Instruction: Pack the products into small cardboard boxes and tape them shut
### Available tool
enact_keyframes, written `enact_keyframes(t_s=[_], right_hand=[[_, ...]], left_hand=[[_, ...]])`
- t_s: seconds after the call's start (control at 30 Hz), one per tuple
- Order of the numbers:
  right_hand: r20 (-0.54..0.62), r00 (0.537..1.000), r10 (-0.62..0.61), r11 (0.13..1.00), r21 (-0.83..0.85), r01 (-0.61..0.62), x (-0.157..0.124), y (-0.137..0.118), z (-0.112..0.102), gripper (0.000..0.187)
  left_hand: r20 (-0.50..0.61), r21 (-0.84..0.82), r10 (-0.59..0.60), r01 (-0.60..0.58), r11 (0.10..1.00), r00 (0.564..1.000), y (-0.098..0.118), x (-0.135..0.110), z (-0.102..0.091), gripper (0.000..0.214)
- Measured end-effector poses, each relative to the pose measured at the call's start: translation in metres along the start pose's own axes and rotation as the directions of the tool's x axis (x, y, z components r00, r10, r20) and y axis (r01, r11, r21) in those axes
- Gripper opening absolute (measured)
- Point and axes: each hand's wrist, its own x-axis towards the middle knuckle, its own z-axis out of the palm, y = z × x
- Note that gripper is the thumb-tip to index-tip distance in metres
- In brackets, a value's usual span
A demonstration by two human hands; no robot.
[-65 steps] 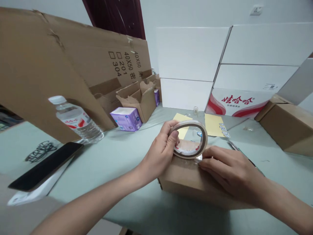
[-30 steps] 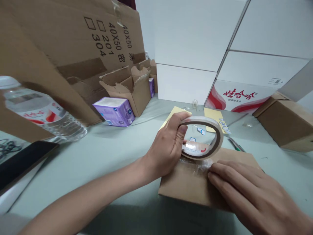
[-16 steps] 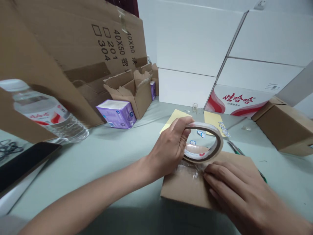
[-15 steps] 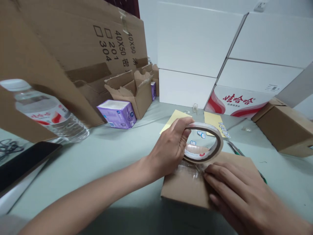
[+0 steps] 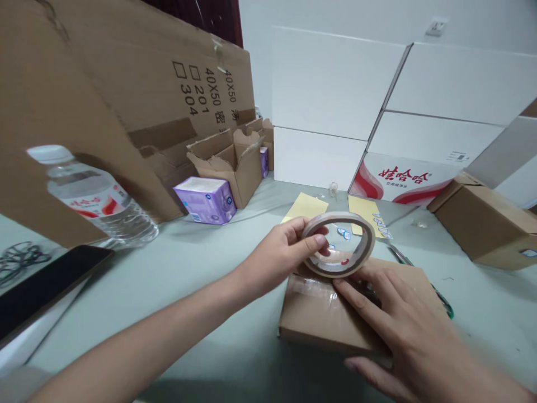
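A flat brown cardboard box (image 5: pixel 319 319) lies on the pale green table (image 5: pixel 201 280) in front of me. My left hand (image 5: pixel 281 257) grips a roll of clear tape (image 5: pixel 339 252), thumb on its outer rim, and holds it on edge over the box's far side. A strip of clear tape runs from the roll across the box top. My right hand (image 5: pixel 403 330) lies flat on the box with fingers stretched out, pressing the tape down just below the roll.
A water bottle (image 5: pixel 100 201) and a dark phone (image 5: pixel 46 285) lie at the left. A large cardboard sheet (image 5: pixel 104 95) leans behind them, beside an open small carton (image 5: pixel 235 168) and a purple tissue pack (image 5: pixel 207 198). White boxes (image 5: pixel 377 112), yellow sticker sheets (image 5: pixel 369 212) and a brown box (image 5: pixel 486 224) stand beyond.
My left hand tilted the tape roll lower and nearer the box top. My right hand slid forward over the box, fingers moving left along the tape strip. The view shifted slightly.
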Motion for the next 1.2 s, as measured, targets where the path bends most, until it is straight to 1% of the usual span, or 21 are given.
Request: enact_keyframes(t_s=[0.07,0.1,0.17,0.2,0.27,0.37,0.4,0.47,0.53,0.6,0.73,0.83,0.9,0.97,1.0,1.03,1.07,1.1,1.13,1.17,1.2], right_hand=[[-0.016,1.000,0.015,1.000,0.005,-0.015,0.000,0.000,0.001,0.069],[-0.018,1.000,0.023,1.000,0.013,-0.022,0.000,0.000,0.002,0.069],[-0.023,0.999,0.035,0.998,0.045,-0.034,0.001,0.000,0.002,0.068],[-0.031,0.999,0.044,0.997,0.067,-0.042,0.002,0.000,0.001,0.065],[-0.045,0.997,0.058,0.992,0.116,-0.053,0.002,0.000,0.001,0.057],[-0.086,0.994,0.073,0.985,0.161,-0.059,-0.004,-0.002,0.004,0.036],[-0.111,0.991,0.068,0.987,0.154,-0.050,-0.008,-0.002,0.005,0.030],[-0.157,0.987,0.036,0.996,0.091,-0.022,-0.015,-0.003,0.006,0.028],[-0.157,0.988,0.000,1.000,-0.011,-0.001,-0.020,-0.003,0.006,0.035],[-0.102,0.995,-0.003,0.998,-0.069,-0.004,-0.017,-0.001,0.003,0.049],[-0.021,0.998,0.066,0.998,-0.016,-0.066,0.005,0.003,-0.001,0.081],[-0.016,0.998,0.064,0.998,-0.013,-0.064,0.008,0.000,0.001,0.091],[-0.015,1.000,0.006,0.999,-0.050,-0.007,-0.006,-0.004,0.000,0.084],[-0.027,0.997,-0.066,0.997,-0.050,0.065,-0.031,-0.002,-0.005,0.072],[-0.042,0.997,-0.065,0.998,-0.020,0.064,-0.045,0.004,-0.008,0.065],[-0.060,0.998,-0.018,1.000,0.021,0.019,-0.059,0.013,-0.011,0.058],[-0.098,0.992,0.075,0.996,0.058,-0.069,-0.073,0.027,-0.013,0.051],[-0.122,0.965,0.232,0.970,0.096,-0.221,-0.086,0.043,-0.013,0.044],[-0.141,0.903,0.407,0.913,0.101,-0.396,-0.098,0.061,-0.011,0.033],[-0.203,0.799,0.567,0.823,0.097,-0.560,-0.109,0.079,-0.006,0.029],[-0.077,0.697,0.712,0.701,0.128,-0.702,-0.118,0.095,0.002,0.030]], left_hand=[[-0.009,0.065,0.069,-0.068,0.996,0.998,-0.004,-0.005,0.002,0.031],[-0.035,0.098,0.114,-0.110,0.989,0.993,-0.008,-0.006,0.003,0.033],[-0.124,0.146,0.187,-0.169,0.975,0.975,-0.014,-0.005,0.003,0.035],[-0.168,0.154,0.200,-0.175,0.973,0.965,-0.016,-0.002,0.003,0.035],[-0.232,0.127,0.187,-0.161,0.979,0.954,-0.019,0.004,0.000,0.037],[-0.262,0.083,0.165,-0.148,0.986,0.951,-0.021,0.010,-0.003,0.037],[-0.263,0.077,0.166,-0.151,0.986,0.950,-0.022,0.010,-0.004,0.036],[-0.260,0.052,0.171,-0.163,0.985,0.950,-0.023,0.008,-0.003,0.034],[-0.258,0.011,0.183,-0.186,0.982,0.949,-0.026,0.004,0.000,0.034],[-0.263,0.006,0.223,-0.230,0.973,0.938,-0.028,0.002,0.003,0.035],[-0.255,0.062,0.311,-0.306,0.950,0.916,-0.029,-0.001,0.010,0.033],[-0.247,0.092,0.329,-0.316,0.944,0.911,-0.028,-0.002,0.012,0.032],[-0.259,0.124,0.334,-0.312,0.942,0.906,-0.030,-0.002,0.011,0.033],[-0.273,0.141,0.351,-0.323,0.936,0.896,-0.032,-0.001,0.009,0.033],[-0.279,0.140,0.365,-0.338,0.931,0.888,-0.034,0.000,0.008,0.033],[-0.281,0.137,0.382,-0.357,0.924,0.880,-0.035,0.000,0.007,0.032],[-0.279,0.137,0.402,-0.378,0.915,0.872,-0.035,-0.001,0.006,0.032],[-0.277,0.144,0.423,-0.398,0.906,0.863,-0.035,-0.001,0.005,0.031],[-0.272,0.161,0.441,-0.412,0.897,0.855,-0.034,-0.003,0.004,0.030],[-0.264,0.181,0.453,-0.418,0.890,0.851,-0.033,-0.004,0.004,0.030],[-0.257,0.200,0.458,-0.417,0.887,0.851,-0.031,-0.005,0.004,0.029]])
